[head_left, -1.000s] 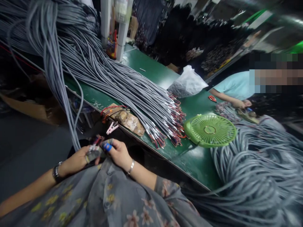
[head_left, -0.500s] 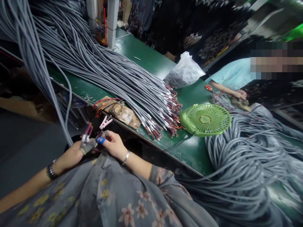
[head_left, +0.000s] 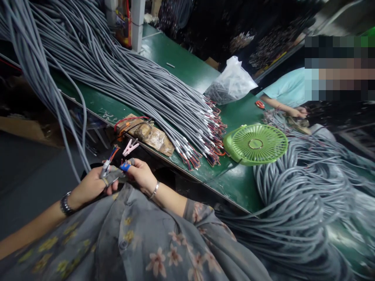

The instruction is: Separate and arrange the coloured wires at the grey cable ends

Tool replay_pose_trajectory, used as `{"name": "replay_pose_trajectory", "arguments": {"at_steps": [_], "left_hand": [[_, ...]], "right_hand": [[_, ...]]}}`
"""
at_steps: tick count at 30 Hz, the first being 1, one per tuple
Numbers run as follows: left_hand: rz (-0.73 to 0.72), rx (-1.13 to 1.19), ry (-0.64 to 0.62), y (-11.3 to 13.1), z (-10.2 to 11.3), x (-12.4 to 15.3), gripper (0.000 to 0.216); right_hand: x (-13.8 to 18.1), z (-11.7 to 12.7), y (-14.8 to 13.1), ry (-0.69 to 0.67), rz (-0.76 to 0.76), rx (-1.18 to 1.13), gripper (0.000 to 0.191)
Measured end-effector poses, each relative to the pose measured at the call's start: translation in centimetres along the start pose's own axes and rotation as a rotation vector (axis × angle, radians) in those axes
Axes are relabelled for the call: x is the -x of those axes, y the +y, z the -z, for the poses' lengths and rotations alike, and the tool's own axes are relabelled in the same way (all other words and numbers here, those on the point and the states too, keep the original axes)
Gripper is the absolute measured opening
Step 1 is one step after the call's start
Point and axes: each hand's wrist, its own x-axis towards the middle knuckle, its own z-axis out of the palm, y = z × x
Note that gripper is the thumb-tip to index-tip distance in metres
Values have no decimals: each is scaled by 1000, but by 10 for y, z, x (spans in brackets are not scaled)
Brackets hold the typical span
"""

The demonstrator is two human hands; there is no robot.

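Note:
My left hand [head_left: 95,181] is closed around the end of a grey cable [head_left: 106,168], whose white sleeve and splayed coloured wires [head_left: 113,153] stick up past the fingers. Close beside it, my right hand [head_left: 142,175] is pinched, with blue tape on the thumb and a grey wrap on a finger. What lies between those fingertips is too small to tell, though a thin bit of wire shows near them. Both hands are in front of my body, just off the table edge. A pink clip [head_left: 130,147] sits above the right hand, at that edge.
On the green table [head_left: 181,76] lies a big bundle of grey cables [head_left: 140,82] with stripped ends. A cardboard-like block [head_left: 155,136], a green fan [head_left: 254,144], a white plastic bag [head_left: 231,84] and coiled cables [head_left: 295,199] are around. Across the table, a person's hands [head_left: 300,113] work.
The cable end in my left hand has turned, and its coloured wires now point up and to the right. My right hand stays pinched close by. The view has shifted slightly.

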Motion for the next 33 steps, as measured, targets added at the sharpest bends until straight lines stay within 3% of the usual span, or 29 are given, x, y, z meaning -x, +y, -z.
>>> {"name": "replay_pose_trajectory", "arguments": {"at_steps": [5, 10, 13, 17, 22, 28, 33], "left_hand": [[83, 78, 5, 1, -6, -4, 31], [151, 338, 198, 3, -11, -4, 26], [178, 412, 259, 5, -11, -1, 26], [178, 398, 228, 7, -10, 2, 23], [190, 277, 105, 5, -11, -2, 22], [184, 204, 27, 6, -10, -6, 20], [165, 213, 75, 9, -11, -3, 21]], "right_hand": [[0, -1, -1, 40, 15, -18, 54], [-4, 10, 3, 173, 3, -93, 49], [-2, 14, 1, 98, -7, -120, 49], [2, 7, -1, -115, 11, -15, 52], [-2, 0, -1, -140, 87, 15, 54], [-4, 0, 2, -71, 70, 69, 52], [-9, 6, 6, 132, 11, -13, 54]]}}
